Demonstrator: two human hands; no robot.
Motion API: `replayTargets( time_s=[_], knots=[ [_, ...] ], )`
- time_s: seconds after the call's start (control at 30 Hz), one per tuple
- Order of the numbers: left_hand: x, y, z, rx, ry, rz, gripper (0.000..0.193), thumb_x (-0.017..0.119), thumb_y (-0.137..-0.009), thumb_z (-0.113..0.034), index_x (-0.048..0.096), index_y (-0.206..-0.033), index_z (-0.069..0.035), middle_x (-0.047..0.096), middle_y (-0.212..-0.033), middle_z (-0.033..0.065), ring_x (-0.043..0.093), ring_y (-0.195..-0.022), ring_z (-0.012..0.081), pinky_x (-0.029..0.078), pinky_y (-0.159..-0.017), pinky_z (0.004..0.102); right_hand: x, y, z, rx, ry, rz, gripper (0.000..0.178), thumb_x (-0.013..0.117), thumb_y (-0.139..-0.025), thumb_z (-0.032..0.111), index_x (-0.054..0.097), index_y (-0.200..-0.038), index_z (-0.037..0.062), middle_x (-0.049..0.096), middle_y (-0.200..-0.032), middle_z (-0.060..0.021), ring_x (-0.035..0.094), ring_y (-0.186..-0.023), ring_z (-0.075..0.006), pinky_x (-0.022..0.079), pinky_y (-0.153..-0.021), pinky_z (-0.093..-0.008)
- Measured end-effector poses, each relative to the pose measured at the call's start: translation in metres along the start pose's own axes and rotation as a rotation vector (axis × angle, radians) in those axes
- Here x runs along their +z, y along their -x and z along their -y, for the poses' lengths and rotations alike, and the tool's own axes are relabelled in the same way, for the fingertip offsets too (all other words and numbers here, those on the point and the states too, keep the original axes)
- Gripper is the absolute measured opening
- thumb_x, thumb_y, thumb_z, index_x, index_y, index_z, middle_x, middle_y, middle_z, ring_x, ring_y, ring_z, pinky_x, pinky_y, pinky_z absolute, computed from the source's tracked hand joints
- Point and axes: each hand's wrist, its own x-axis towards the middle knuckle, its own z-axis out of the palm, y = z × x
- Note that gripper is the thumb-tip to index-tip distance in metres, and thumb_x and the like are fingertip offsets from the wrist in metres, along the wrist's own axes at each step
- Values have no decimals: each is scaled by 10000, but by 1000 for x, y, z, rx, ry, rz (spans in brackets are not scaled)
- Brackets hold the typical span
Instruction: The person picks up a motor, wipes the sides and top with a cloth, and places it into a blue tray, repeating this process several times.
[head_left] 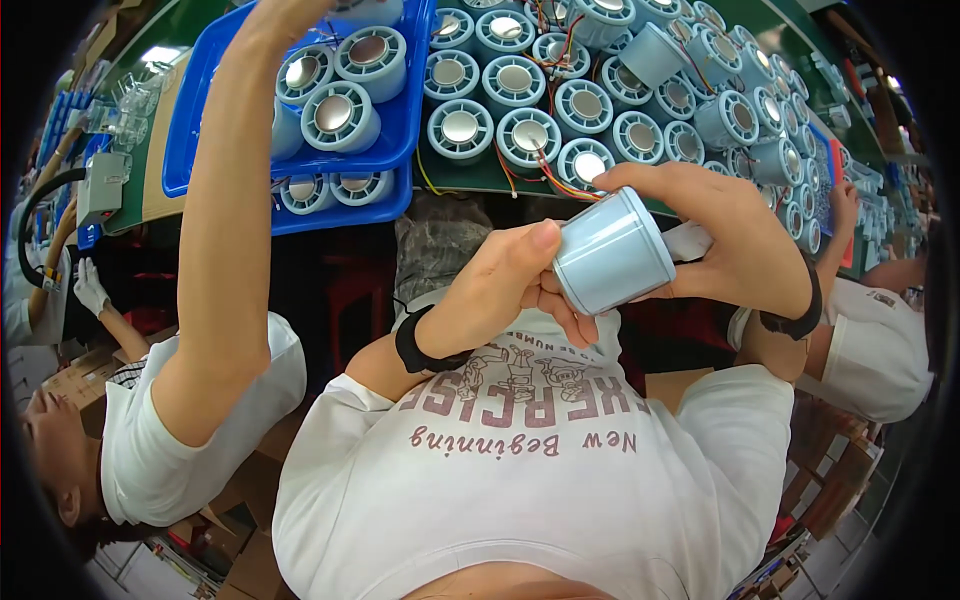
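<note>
Head view, looking down past a white printed shirt (540, 480): find a smooth pale-blue cylinder (615, 255) held tilted in front of the chest, just off the near edge of a green bench (470, 178). Grasped at its left end by the left hand (490, 285), with thumb at the rim and fingers curled underneath. Gripped from the right by the right hand (725, 230), with index finger arched over the upper edge and thumb low near the other end. Partly hidden beside the right palm: something whitish (too covered to name).

Hanging just behind the upper rim: coloured wires (563, 184); cannot tell from which piece. Crowded across the bench: similar cylinders (515, 80) with spoked ends and silvery discs. To the left: a blue tray (418, 110) holding more, with a co-worker's bare arm (225, 200) stretched over it.

For a sure hold, best keep weight on the left fingers, since likely slippery along the glossy side. Turn by small finger shifts, never loosening both hands together, and keep wires clear of the rim.
</note>
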Motion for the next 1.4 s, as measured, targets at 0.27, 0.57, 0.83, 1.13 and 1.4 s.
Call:
replayTargets(
  time_s=[0.27, 0.57, 0.83, 1.13, 1.4],
  knots=[
    [16, -3, 9, 294, -297, -202, 576, 567, -966, -313, 321, -1381, 2, 545, -1201, 191, 621, -1040, 240, 571, -819, 383, 4, 6, -11, 79, -10, 2, 798, 907, -511, 263, 589, -1213, 53, 659, -1070, -97, 645, -922, -261, 503, -742, -316],
    [1, 2, -3, 90, -141, -65, 633, 504, -959, -471, 340, -1347, 3, 578, -1108, 194, 658, -948, 262, 578, -803, 376, -2, -2, -7, 236, -179, 53, 855, 911, -529, 343, 574, -1261, 57, 660, -1069, -99, 651, -917, -244, 499, -722, -299],
    [-15, 0, 6, -98, -67, -83, 710, 278, -985, -590, 364, -1328, 26, 600, -1005, 185, 675, -814, 261, 573, -742, 351, 16, -13, -15, -37, -97, -52, 757, 854, -640, 254, 545, -1310, 83, 660, -1070, -108, 653, -888, -229, 490, -705, -296],
    [-16, -4, 5, -28, -232, -260, 732, 224, -991, -597, 433, -1327, 19, 599, -974, 136, 648, -867, 233, 532, -794, 354, 0, -73, -51, 188, 386, -395, 663, 796, -726, 336, 546, -1305, 131, 662, -918, -123, 651, -810, -267, 503, -680, -336],
    [-23, -2, 1, 1, -215, -237, 697, 236, -1005, -563, 454, -1312, 23, 602, -975, 136, 642, -873, 225, 527, -807, 350, 9, -96, -54, 244, 594, -441, 717, 741, -754, 488, 506, -1347, 160, 654, -873, -108, 641, -774, -286, 499, -638, -367]
  ],
)
